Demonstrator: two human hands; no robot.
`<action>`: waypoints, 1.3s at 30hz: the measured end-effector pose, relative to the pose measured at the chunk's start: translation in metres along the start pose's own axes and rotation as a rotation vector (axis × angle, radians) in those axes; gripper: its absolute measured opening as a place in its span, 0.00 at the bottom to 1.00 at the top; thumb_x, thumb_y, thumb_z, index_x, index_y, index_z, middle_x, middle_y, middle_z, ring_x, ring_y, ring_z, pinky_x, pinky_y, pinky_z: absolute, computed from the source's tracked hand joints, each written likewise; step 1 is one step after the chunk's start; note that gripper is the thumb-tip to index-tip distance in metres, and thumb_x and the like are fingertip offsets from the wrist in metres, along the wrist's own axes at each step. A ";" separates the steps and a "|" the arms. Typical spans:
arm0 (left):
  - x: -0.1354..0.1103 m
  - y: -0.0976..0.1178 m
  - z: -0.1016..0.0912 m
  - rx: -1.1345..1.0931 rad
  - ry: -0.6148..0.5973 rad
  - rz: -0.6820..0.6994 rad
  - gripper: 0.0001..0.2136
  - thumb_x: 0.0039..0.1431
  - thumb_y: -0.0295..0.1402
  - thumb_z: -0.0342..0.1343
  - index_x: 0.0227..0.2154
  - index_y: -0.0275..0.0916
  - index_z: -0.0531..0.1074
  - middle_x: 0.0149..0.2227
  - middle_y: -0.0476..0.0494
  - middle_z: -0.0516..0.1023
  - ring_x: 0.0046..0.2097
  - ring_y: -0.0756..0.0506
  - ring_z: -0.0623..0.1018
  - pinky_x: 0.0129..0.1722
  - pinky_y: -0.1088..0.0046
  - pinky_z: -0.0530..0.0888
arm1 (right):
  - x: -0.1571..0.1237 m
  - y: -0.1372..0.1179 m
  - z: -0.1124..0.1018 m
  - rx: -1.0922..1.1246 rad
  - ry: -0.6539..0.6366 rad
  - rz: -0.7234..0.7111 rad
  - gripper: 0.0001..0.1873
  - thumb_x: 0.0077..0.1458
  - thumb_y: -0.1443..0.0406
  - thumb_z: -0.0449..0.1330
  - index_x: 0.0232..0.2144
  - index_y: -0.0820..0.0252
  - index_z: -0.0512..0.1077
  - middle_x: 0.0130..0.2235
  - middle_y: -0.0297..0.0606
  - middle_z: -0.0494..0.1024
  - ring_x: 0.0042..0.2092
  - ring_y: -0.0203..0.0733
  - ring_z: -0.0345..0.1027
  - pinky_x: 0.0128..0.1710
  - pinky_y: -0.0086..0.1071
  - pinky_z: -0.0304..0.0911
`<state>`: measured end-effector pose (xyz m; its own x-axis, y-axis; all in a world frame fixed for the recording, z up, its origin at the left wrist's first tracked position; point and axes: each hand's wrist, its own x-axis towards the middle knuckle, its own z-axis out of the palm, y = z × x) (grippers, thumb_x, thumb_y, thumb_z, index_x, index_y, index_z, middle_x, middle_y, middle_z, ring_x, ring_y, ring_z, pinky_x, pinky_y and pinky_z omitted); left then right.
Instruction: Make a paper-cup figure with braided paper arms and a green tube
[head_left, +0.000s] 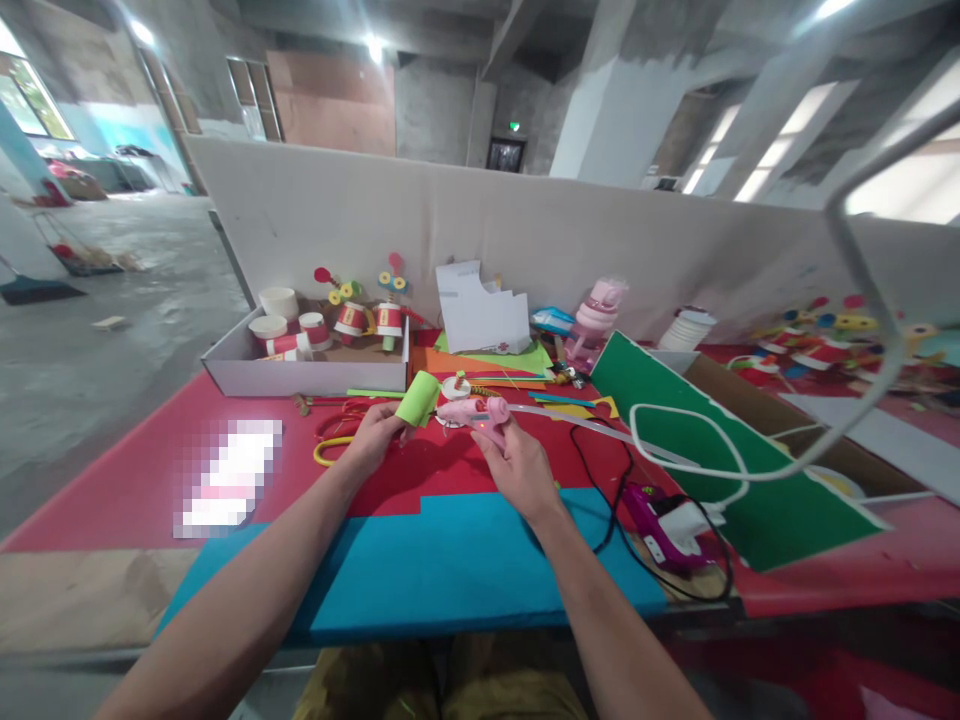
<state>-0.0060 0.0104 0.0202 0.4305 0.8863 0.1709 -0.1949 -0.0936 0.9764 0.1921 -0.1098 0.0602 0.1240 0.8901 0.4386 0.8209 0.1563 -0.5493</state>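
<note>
My left hand [379, 437] grips a bright green paper tube [418, 399], held tilted above the red table covering. In my right hand [516, 465] is a pink glue gun [480, 415], its nozzle pointing left at the tube's lower side. Whether the tip touches the paper I cannot tell. A long clear glue stick [577, 420] trails out of the gun's back to the right. Just behind the gun stands a white paper cup piece [456, 388] with a small coiled strip on it. Yellow-handled scissors [330, 452] lie beside my left hand.
A box [300, 378] with paper cups and cup figures stands back left. Blue sheets [450, 570] cover the front edge. To the right are a purple power strip [675, 535] with cables and a green board [720, 480]. A pink bottle [596, 320] stands behind.
</note>
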 end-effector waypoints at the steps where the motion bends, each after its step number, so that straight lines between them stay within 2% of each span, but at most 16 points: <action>1: 0.000 0.000 0.000 0.002 0.000 0.002 0.10 0.46 0.31 0.55 0.14 0.36 0.66 0.13 0.49 0.64 0.17 0.54 0.61 0.20 0.78 0.57 | 0.000 0.000 0.000 0.000 0.001 -0.002 0.19 0.61 0.56 0.52 0.48 0.61 0.68 0.37 0.45 0.81 0.36 0.47 0.75 0.31 0.30 0.61; 16: -0.002 0.002 0.001 -0.003 0.003 -0.015 0.08 0.45 0.30 0.55 0.15 0.36 0.67 0.13 0.50 0.64 0.18 0.54 0.61 0.20 0.77 0.57 | -0.002 0.000 0.002 -0.001 -0.023 -0.009 0.18 0.61 0.56 0.52 0.47 0.61 0.69 0.34 0.43 0.80 0.33 0.46 0.75 0.29 0.29 0.60; 28: -0.001 0.001 0.000 0.023 0.013 -0.010 0.08 0.46 0.32 0.55 0.16 0.36 0.68 0.14 0.50 0.65 0.18 0.54 0.61 0.20 0.78 0.57 | -0.004 0.000 0.001 -0.007 -0.029 -0.022 0.18 0.60 0.56 0.53 0.46 0.61 0.70 0.36 0.45 0.80 0.36 0.48 0.75 0.31 0.31 0.61; 35: -0.001 0.000 0.000 0.019 0.030 -0.021 0.06 0.44 0.31 0.55 0.17 0.36 0.68 0.14 0.50 0.65 0.18 0.54 0.61 0.21 0.78 0.58 | -0.005 0.000 0.002 -0.015 -0.028 -0.025 0.18 0.60 0.56 0.53 0.45 0.61 0.70 0.33 0.43 0.80 0.33 0.46 0.74 0.29 0.30 0.60; 39: 0.000 -0.001 -0.001 0.013 0.026 -0.012 0.05 0.44 0.29 0.54 0.17 0.36 0.69 0.14 0.50 0.64 0.18 0.54 0.61 0.20 0.78 0.57 | -0.005 -0.001 0.002 0.000 -0.023 -0.019 0.17 0.61 0.55 0.52 0.44 0.61 0.70 0.34 0.44 0.80 0.34 0.46 0.75 0.30 0.30 0.60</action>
<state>-0.0064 0.0105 0.0191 0.4099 0.8988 0.1554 -0.1785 -0.0880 0.9800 0.1897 -0.1136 0.0568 0.0955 0.8965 0.4326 0.8230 0.1734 -0.5409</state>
